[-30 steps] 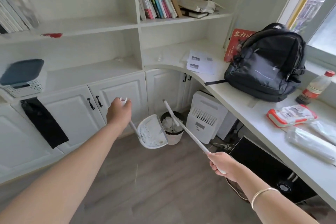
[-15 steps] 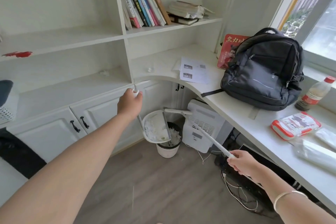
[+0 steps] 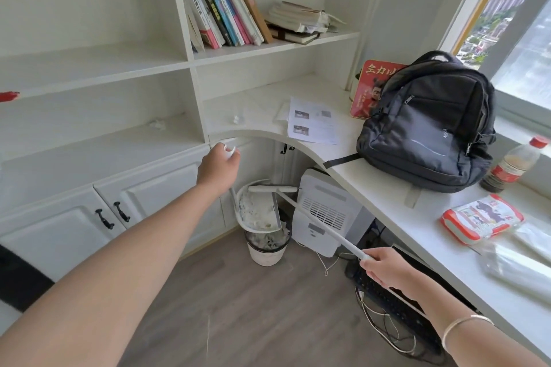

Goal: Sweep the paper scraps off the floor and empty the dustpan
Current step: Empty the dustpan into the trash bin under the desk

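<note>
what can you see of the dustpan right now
The dustpan is white plastic with a long thin handle, gripped at its top by the left hand. It is tipped steeply over the bin, mouth down, paper scraps still clinging inside. The broom head, held by the right hand, lies across its upper rim.

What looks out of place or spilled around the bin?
No spill shows on the floor near the bin. The dustpan hangs tilted over it, scraps still inside. A white cord trails loose on the floor beside the bin.
</note>
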Available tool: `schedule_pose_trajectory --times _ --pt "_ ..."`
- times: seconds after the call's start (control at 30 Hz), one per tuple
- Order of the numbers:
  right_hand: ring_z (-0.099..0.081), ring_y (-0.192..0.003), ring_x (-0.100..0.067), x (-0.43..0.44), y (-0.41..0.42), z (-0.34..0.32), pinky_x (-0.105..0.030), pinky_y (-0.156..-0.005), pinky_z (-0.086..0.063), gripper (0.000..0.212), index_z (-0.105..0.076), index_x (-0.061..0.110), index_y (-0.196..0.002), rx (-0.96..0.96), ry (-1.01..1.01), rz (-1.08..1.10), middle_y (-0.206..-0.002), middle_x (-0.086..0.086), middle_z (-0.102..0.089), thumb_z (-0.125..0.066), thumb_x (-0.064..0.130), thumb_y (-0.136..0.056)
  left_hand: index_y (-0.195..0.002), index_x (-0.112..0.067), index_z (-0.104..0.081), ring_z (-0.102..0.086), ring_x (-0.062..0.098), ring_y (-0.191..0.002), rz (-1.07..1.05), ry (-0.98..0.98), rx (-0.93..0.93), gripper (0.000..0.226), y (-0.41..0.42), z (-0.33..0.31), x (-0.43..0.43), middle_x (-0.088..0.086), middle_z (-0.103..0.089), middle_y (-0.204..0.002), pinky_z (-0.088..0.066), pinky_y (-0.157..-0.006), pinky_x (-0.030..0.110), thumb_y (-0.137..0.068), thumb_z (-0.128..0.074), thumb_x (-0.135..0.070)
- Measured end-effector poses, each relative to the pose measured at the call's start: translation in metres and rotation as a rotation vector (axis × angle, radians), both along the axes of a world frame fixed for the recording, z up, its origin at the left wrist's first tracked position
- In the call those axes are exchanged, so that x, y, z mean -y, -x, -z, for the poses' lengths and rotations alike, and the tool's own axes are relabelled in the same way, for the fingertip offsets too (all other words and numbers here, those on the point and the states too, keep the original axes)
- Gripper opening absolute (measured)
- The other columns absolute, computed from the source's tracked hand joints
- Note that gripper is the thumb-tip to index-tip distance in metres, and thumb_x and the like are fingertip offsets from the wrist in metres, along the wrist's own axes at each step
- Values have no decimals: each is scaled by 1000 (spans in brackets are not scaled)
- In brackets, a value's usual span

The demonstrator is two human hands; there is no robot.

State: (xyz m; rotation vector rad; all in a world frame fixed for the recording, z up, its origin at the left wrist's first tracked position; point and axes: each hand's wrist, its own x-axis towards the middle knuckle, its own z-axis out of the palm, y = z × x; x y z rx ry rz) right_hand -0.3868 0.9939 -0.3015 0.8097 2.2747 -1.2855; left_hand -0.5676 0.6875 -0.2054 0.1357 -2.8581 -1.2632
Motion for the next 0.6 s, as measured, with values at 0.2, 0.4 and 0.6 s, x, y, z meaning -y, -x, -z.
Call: schedule_pose_trajectory --times 0.2,0.4,0.6 --pt "-34 -47 -11 1 17 4 -20 -42 -26 22 -65 12 -105 18 -34 -64 -66 -5 -44 -47 5 -93 -132 -9 -49 -51 30 -125 110 51 -18 43 -1 -3 -18 3 -48 -150 -34 -84 29 -101 -42 -39" --pt "-30 -47 -11 1 23 12 -21 -41 -22 29 -61 -7 -112 12 -35 -72 -66 -6 -39 -44 3 -91 -130 -8 -51 -53 31 -123 106 82 -23 42 -4 2 -17 6 -52 -145 -34 -83 29 -102 -43 -38" --pt "-31 -45 -13 9 33 19 -21 -40 -24 29 -66 3 -105 59 -125 -153 -65 -5 -41 -42 5 -89 -129 -9 -51 -57 32 -113 86 61 -35 41 -5 5 -9 8 -55 -141 -36 -78 30 -102 -44 -38"
